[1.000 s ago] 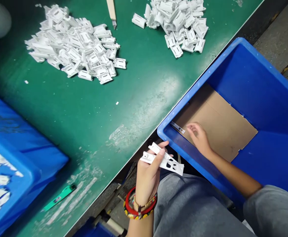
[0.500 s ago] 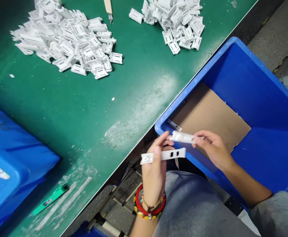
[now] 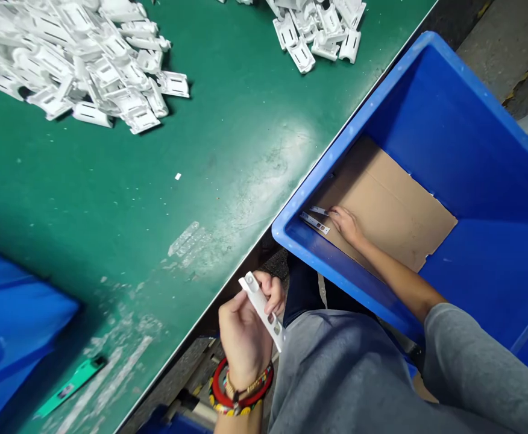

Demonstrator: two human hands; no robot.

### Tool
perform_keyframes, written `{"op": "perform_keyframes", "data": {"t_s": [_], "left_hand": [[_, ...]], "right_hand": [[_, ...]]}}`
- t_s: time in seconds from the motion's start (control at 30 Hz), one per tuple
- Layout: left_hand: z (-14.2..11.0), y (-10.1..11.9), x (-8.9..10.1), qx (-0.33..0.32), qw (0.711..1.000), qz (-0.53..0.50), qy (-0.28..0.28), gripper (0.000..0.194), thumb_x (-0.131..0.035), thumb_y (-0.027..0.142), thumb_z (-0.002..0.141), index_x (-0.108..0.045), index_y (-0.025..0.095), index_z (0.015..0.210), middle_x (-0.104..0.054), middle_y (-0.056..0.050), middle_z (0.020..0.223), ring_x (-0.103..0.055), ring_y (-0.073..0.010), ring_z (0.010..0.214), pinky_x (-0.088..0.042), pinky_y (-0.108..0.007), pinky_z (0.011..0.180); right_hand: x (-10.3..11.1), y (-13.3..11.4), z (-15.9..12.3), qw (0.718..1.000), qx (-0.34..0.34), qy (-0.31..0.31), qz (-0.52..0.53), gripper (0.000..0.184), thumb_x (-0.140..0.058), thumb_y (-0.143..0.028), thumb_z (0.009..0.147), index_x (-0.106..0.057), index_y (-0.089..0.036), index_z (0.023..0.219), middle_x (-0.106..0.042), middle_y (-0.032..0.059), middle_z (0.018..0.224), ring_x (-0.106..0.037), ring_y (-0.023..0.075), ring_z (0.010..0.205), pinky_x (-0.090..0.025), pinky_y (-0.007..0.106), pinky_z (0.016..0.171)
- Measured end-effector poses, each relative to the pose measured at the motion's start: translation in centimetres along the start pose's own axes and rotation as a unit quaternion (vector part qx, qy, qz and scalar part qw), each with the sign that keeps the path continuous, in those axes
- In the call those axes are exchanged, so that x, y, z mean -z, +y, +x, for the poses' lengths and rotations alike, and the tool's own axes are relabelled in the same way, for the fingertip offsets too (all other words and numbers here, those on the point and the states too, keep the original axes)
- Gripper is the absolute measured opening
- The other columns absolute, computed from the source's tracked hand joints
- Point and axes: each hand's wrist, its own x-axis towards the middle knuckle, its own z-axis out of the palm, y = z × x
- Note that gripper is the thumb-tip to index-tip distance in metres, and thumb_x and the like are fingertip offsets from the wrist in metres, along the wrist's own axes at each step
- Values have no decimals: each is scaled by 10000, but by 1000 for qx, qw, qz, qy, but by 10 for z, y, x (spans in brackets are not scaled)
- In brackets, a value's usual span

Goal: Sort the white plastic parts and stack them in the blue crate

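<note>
Right fingers are pressing together on a strip on cardboard in the bin, while left fingers are pinching the next strip beside it.

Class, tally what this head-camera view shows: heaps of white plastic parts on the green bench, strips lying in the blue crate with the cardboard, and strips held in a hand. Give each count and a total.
Heaps of white plastic parts on the green bench: 2
Slotted strips lying in the blue crate: 2
Slotted strip held in the left hand: 1
Total: 5
</note>
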Motion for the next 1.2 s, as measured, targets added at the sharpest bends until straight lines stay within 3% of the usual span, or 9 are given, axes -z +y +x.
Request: {"op": "perform_keyframes", "data": {"t_s": [0.3, 0.5, 0.67, 0.8, 0.93, 1.0, 1.07, 1.13, 1.2], "left_hand": [[6, -2, 4, -16, 997, 64, 43, 378, -777, 495, 703, -569, 179, 687, -491, 22, 646, -410, -99, 579, -381, -206, 513], [7, -6, 5, -38, 991, 102, 81, 406, -844, 507, 631, -702, 165, 798, -551, 9, 708, -456, -98, 620, -404, -214, 564], [7, -9, 3, -45, 989, 129, 60, 413, -852, 462, 636, -743, 160, 895, -589, 14, 667, -482, -88, 579, -417, -216, 566], [7, -9, -1, -63, 990, 120, 38, 381, -863, 376, 639, -732, 168, 930, -607, 13, 689, -517, -87, 587, -444, -200, 555], [6, -11, -6, -106, 987, 109, 41, 365, -865, 299, 640, -715, 192, 955, -647, -3, 751, -556, -101, 616, -473, -199, 552], [3, -14, -7, -132, 983, 121, 41, 319, -856, 288, 654, -730, 195, 933, -675, -19, 782, -578, -111, 638, -497, -213, 588], [0, -16, -7, -150, 978, 140, 26, 277, -847, 282, 670, -754, 199, 917, -688, -25, 771, -601, -127, 664, -517, -235, 641], [-3, -17, -5, -161, 973, 166, -9, 258, -838, 281, 687, -774, 205, 924, -686, -28, 743, -609, -142, 666, -523, -256, 660], [-5, -17, -2, -179, 962, 196, -56, 245, -830, 286, 699, -787, 200, 924, -686, -41, 735, -608, -158, 668, -522, -277, 657]], "right_hand": [[-25, 6, -7, 997, 52, -51, -22, 353, -357, -266, 1016, -630, -241, 1239, -630, 99, 1221, -551, 230, 1109, -441, 381, 974], [-25, -1, -5, 996, 66, -59, 2, 351, -381, -237, 992, -628, -242, 1242, -616, 112, 1216, -542, 238, 1124, -461, 385, 981], [-19, -6, -7, 996, 47, -79, 15, 335, -409, -225, 975, -617, -229, 1238, -602, 112, 1236, -530, 242, 1149, -471, 392, 992], [13, -29, -7, 993, -12, 36, 112, 280, -487, -279, 945, -600, -194, 1187, -624, 128, 1132, -584, 250, 1033, -496, 408, 934], [88, -88, -28, 942, -39, 159, 294, 269, -477, -414, 963, -569, -224, 1129, -647, 41, 939, -617, 166, 791, -527, 311, 759], [127, -122, -48, 930, 5, 70, 362, 288, -463, -462, 976, -626, -227, 1006, -674, 25, 888, -627, 140, 726, -523, 287, 741], [155, -150, -68, 905, 45, -84, 414, 355, -470, -513, 965, -665, -218, 995, -705, 38, 886, -656, 153, 767, -523, 283, 736], [168, -165, -85, 861, 25, -231, 452, 401, -459, -527, 968, -692, -200, 971, -714, 40, 838, -662, 155, 766, -513, 272, 712], [169, -167, -96, 812, -25, -324, 484, 433, -468, -530, 966, -707, -173, 911, -694, 33, 765, -635, 138, 704, -486, 251, 659]]}}
